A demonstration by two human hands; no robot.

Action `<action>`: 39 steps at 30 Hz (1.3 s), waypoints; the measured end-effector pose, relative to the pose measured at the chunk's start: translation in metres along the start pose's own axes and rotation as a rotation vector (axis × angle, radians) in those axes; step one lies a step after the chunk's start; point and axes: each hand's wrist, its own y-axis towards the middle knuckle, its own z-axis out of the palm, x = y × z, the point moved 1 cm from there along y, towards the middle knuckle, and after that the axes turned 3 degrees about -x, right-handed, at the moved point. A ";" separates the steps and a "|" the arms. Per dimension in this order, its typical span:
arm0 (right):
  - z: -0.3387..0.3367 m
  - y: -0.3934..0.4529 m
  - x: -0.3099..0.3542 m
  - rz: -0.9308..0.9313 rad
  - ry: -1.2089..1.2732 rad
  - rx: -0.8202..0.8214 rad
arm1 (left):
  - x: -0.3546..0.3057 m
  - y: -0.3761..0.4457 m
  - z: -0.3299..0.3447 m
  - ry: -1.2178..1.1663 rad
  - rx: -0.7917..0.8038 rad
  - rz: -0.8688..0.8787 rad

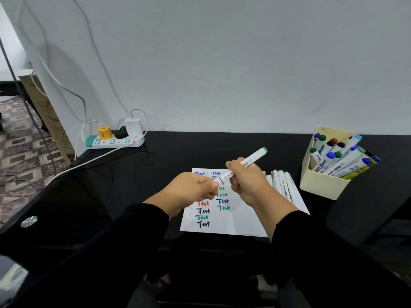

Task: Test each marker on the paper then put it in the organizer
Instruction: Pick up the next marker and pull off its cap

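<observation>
A white marker (pixel 253 158) with a green end is held above the paper (pixel 240 221), its green end pointing up and to the right. My right hand (pixel 246 181) grips its barrel. My left hand (pixel 193 190) pinches its near end, where the cap sits. The paper lies on the black desk and carries several "Test" words in blue, green, red and black. Several white markers (pixel 282 183) lie on the paper's right side. The cream organizer (pixel 322 181) stands to the right, with several markers leaning in it.
A white power strip (pixel 115 141) with a yellow plug, a white charger and cables lies at the desk's back left. The desk (pixel 178 152) meets a white wall behind. A cardboard box (pixel 46 116) leans on the wall at the left.
</observation>
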 end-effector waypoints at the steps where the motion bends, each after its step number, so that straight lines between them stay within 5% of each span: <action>1: 0.002 0.000 -0.002 0.007 -0.014 -0.013 | 0.002 0.003 0.000 0.033 -0.015 0.002; 4: 0.003 0.005 -0.002 0.085 0.024 -0.180 | 0.007 0.005 0.000 0.373 -0.153 0.082; 7: -0.023 0.016 0.007 0.118 0.161 -0.283 | 0.025 0.004 -0.013 0.302 -0.223 0.073; 13: -0.029 0.012 -0.009 0.147 -0.041 -0.180 | 0.050 0.013 -0.014 0.284 -0.261 0.100; 18: -0.028 0.002 -0.030 -0.027 -0.178 -0.056 | 0.075 0.019 0.000 0.385 -0.334 0.117; 25: -0.025 -0.007 -0.057 -0.194 -0.333 -0.214 | 0.093 0.025 0.010 0.504 -0.273 0.116; 39: -0.026 -0.009 -0.068 -0.326 -0.462 -0.122 | 0.093 0.024 0.011 0.541 -0.269 0.120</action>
